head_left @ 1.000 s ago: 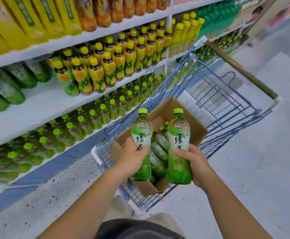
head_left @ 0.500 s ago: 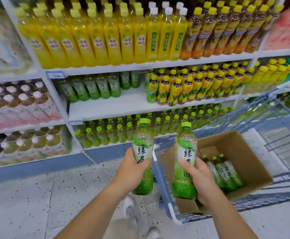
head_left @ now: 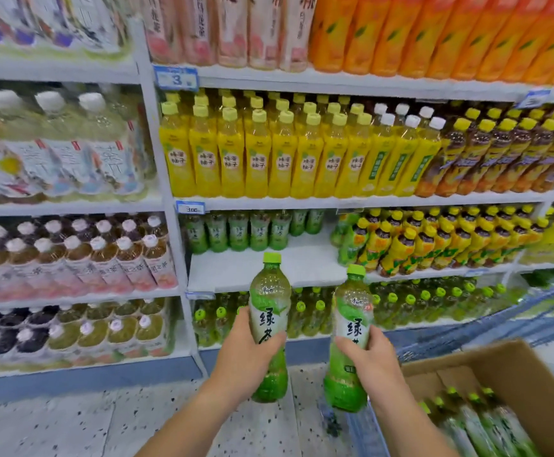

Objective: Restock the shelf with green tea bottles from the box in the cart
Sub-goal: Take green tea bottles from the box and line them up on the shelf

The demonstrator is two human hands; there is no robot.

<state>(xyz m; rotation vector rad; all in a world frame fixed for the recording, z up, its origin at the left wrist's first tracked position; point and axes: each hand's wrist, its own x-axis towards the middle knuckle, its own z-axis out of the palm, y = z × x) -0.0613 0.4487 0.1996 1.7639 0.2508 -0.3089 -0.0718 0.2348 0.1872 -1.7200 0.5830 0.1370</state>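
My left hand grips one green tea bottle upright by its label. A second green tea bottle stands upright in my right hand. Both bottles are held in front of the white shelf, whose front part is bare. A row of green tea bottles stands at the back of that shelf. The cardboard box sits at the lower right with several green tea bottles lying inside it.
Yellow-capped bottles fill the right part of the same shelf. Yellow juice bottles stand on the shelf above, small green-capped bottles on the shelf below. The blue cart is at the right. Speckled floor lies in front.
The view has swung left from the cart toward the shelves. Both hands have carried their bottles up and away from the box to the front of the green tea shelf.
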